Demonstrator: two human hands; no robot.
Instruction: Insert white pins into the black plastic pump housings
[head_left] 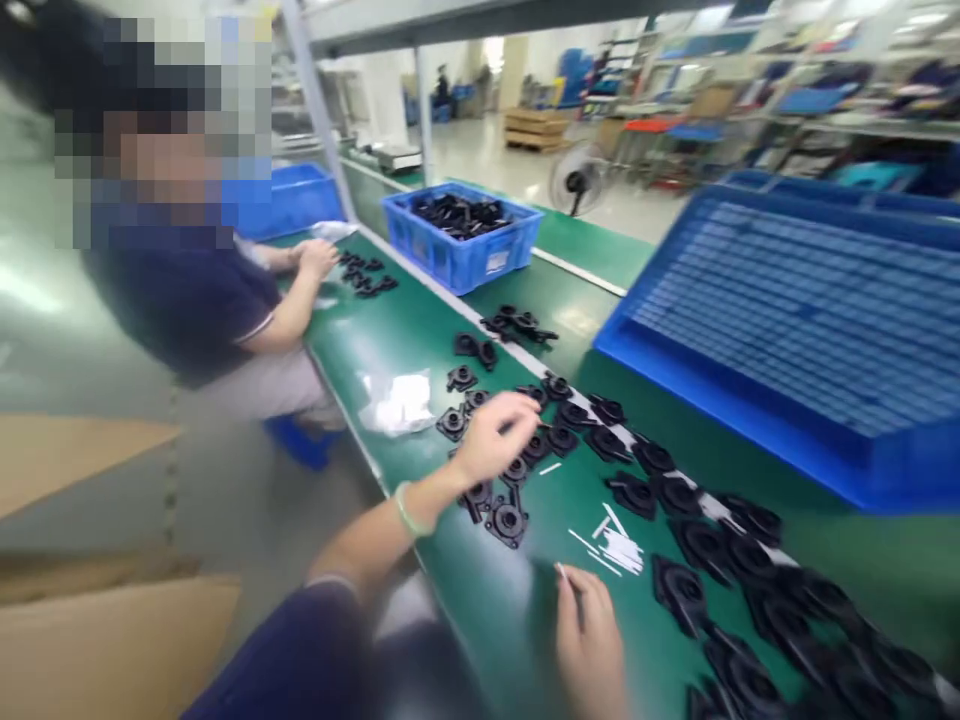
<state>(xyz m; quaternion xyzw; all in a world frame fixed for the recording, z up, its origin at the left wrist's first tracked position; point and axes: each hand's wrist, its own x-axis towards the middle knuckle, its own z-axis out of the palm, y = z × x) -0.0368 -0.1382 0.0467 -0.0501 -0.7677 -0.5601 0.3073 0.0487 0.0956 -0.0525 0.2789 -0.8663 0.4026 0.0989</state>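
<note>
My left hand (496, 438), with a pale green bangle at the wrist, is over a cluster of black plastic housings (510, 522) on the green table. Its thumb and fingers are drawn together; whatever they hold is too small and blurred to tell. Nearer to me, my right hand (592, 640) pinches a thin white strip (561, 571), whose tip shows between thumb and forefinger. A small pile of loose white strips (621, 552) lies just beyond that hand. One single strip (550, 468) rests beside the housings under my left hand.
More black housings (679, 590) spread along the right side. A clear plastic bag (397, 402) lies left of the cluster. Behind stand a blue bin (461, 262) of black parts and a tilted blue crate (720, 420). At the left a co-worker (180, 290) sits handling parts.
</note>
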